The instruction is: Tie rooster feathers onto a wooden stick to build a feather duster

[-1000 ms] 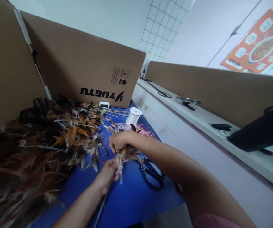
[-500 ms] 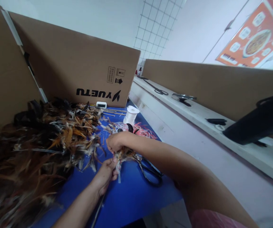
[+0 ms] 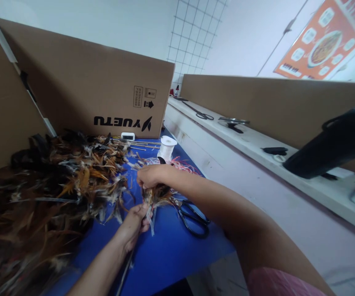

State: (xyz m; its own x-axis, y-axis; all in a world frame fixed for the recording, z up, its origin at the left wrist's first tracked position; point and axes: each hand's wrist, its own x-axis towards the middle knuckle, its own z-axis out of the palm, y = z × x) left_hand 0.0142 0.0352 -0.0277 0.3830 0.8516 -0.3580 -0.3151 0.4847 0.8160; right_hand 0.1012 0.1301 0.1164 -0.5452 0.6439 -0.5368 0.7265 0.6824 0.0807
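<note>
My left hand [image 3: 135, 224] is closed around a thin stick [image 3: 124, 273], whose lower end runs down toward the front edge of the blue table. At the stick's upper end is a bunch of brown feathers [image 3: 160, 193], with pale plastic strips [image 3: 151, 224] hanging beside my left fingers. Just above, my right hand [image 3: 149, 176] is curled shut at the feathers; what its fingers grip is hidden. Black-handled scissors [image 3: 194, 222] lie under my right forearm, their blades partly covered by feathers.
A big heap of brown and black feathers [image 3: 81, 172] covers the left side. Behind the hands are a white spool [image 3: 167, 146], red and white strips [image 3: 185, 165] and several thin sticks [image 3: 145, 145]. Cardboard [image 3: 81, 82] walls the back; a ledge [image 3: 242, 139] runs along the right.
The view has shifted slightly, moving the scene a little left. My right hand has risen slightly away from my left hand, showing more of the feathered stick between them.
</note>
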